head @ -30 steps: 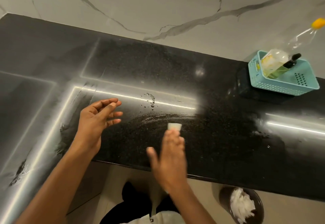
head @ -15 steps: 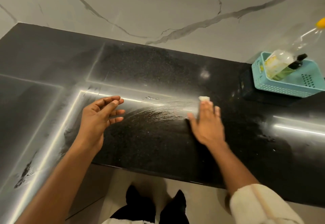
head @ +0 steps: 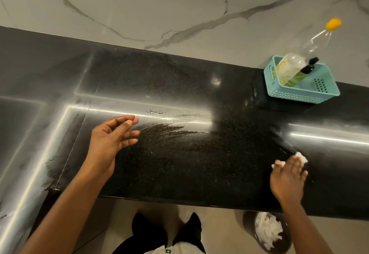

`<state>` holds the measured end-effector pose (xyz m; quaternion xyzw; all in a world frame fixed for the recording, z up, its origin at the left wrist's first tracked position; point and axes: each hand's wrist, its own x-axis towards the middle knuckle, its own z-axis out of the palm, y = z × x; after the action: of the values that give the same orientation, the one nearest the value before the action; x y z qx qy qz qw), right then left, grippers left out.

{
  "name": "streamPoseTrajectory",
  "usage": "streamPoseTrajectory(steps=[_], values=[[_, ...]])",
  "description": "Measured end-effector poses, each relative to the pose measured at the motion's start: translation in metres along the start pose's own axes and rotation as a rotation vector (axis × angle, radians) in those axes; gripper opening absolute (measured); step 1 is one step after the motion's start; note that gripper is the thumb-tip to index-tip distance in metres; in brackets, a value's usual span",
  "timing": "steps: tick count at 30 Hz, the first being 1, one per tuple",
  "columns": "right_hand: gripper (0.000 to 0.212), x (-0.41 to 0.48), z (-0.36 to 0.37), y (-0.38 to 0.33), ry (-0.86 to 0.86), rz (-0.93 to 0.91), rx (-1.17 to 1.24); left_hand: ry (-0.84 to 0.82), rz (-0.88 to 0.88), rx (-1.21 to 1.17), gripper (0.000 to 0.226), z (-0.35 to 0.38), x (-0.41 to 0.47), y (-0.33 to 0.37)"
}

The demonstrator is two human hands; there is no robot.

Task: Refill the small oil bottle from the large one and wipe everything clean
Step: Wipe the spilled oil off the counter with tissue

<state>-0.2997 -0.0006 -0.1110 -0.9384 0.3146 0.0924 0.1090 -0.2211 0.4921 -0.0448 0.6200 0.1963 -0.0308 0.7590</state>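
Observation:
My right hand (head: 287,178) presses a crumpled white tissue (head: 301,157) onto the black countertop (head: 179,164) near its front right edge. My left hand (head: 111,136) hovers over the counter at the left with its fingers apart and nothing in it. A streaky oily smear (head: 175,123) glistens between the hands. At the back right, the large clear oil bottle (head: 299,62) with a yellow cap and the small bottle (head: 306,69) with a black pump top lean inside a teal basket (head: 303,94).
A marble wall (head: 179,10) rises behind the counter. On the floor below the counter's front edge stands a dark bin (head: 279,247) with several used white tissues. My legs and dark shoes (head: 165,231) show beneath.
My right hand has swept the tissue from the counter's middle, up to the back, then right and down toward the front edge, spreading the droplets into a smear. The left hand stays put.

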Motion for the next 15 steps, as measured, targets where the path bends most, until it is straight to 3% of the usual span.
streamPoseTrajectory(steps=[8,15], values=[[0.069,0.014,0.043,-0.234,-0.027,-0.478,-0.003,0.077,0.004,-0.047,0.014,-0.025,-0.009,0.008],[0.072,-0.124,0.098,-0.407,-0.321,-1.132,0.075,0.169,0.038,-0.078,0.015,-0.046,-0.018,0.019]])
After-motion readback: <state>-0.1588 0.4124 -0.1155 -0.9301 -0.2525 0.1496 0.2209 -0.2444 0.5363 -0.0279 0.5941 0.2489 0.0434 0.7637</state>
